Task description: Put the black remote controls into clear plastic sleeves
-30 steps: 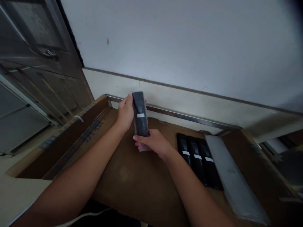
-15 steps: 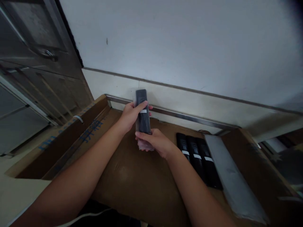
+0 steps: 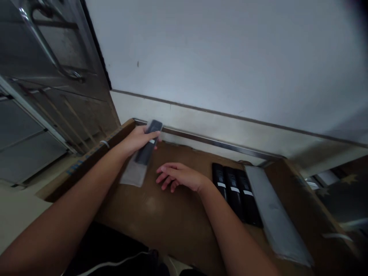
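My left hand (image 3: 139, 138) is closed around what looks like a black remote control (image 3: 143, 154) with a white label across it. It sits in a clear plastic sleeve (image 3: 133, 174), whose unfilled end hangs down toward me. The thumb lies on top of it. My right hand (image 3: 182, 176) hovers to the right over the cardboard, fingers apart and loosely curled, holding nothing. Beyond the right forearm, three more black remote controls (image 3: 234, 193) lie side by side, each with a white label. Beside them lies a stack of clear plastic sleeves (image 3: 277, 214).
Brown cardboard (image 3: 161, 207) forms the work surface, with raised flaps at the left and right (image 3: 299, 199). A metal rail (image 3: 221, 145) runs along its back edge, against a white wall (image 3: 215, 57). A metal door with a handle (image 3: 47, 50) stands at the far left.
My right hand has let go of the sleeve's lower end and opened. My left hand has carried the sleeved remote control leftward, and it now tilts. The camera view has shifted slightly.
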The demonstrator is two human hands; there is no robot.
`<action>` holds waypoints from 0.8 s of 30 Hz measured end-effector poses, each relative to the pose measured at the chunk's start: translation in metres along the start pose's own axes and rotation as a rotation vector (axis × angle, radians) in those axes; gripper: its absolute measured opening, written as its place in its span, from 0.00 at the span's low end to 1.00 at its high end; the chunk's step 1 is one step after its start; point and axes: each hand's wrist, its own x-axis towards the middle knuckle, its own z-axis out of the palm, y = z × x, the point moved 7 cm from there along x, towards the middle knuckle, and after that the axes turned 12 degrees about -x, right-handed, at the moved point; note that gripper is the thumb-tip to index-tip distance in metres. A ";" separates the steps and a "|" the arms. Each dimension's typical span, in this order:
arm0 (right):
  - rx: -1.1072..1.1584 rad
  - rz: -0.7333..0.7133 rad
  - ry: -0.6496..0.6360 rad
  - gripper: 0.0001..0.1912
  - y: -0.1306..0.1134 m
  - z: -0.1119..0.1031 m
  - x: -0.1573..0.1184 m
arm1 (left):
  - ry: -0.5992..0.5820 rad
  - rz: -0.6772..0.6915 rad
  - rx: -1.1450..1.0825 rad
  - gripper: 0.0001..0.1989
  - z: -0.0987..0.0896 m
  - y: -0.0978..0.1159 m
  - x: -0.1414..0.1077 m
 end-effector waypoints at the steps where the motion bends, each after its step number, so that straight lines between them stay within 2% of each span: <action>1: 0.007 0.006 0.033 0.19 0.000 -0.002 0.000 | -0.033 0.004 0.182 0.18 -0.011 0.000 0.002; 3: 0.019 0.012 0.076 0.16 0.001 -0.004 0.001 | -0.072 0.051 0.592 0.20 -0.031 0.000 0.008; 5: 0.028 0.018 0.102 0.13 0.001 -0.006 0.002 | -0.022 0.065 0.925 0.25 -0.049 -0.002 0.011; 8: 0.044 0.030 0.120 0.11 0.002 -0.007 0.002 | 0.034 0.074 1.207 0.32 -0.053 -0.002 0.004; 10: 0.045 0.033 0.135 0.11 0.002 -0.007 0.002 | 0.021 0.100 1.314 0.31 -0.043 -0.002 -0.005; 13: -0.001 0.038 0.154 0.10 0.003 -0.008 0.002 | -0.001 0.072 1.388 0.24 -0.030 -0.006 -0.017; 15: -0.078 0.036 0.162 0.10 0.002 -0.007 0.003 | 0.023 0.059 1.409 0.21 -0.025 -0.008 -0.020; 17: -0.222 -0.005 0.224 0.11 -0.002 -0.009 0.003 | 0.048 0.126 1.355 0.17 -0.014 -0.007 -0.019; 18: -0.330 -0.058 0.320 0.12 -0.008 -0.014 0.001 | 0.052 0.186 1.286 0.14 -0.004 -0.005 -0.017; 20: -0.589 -0.217 0.641 0.15 -0.028 -0.029 -0.012 | 0.026 0.313 1.064 0.09 0.028 -0.004 -0.011; 22: -0.830 -0.363 1.005 0.17 -0.049 -0.041 -0.039 | -0.043 0.392 0.815 0.05 0.071 -0.008 -0.004; 24: -1.002 -0.371 1.259 0.19 -0.059 -0.051 -0.063 | -0.110 0.406 0.624 0.07 0.117 -0.017 0.004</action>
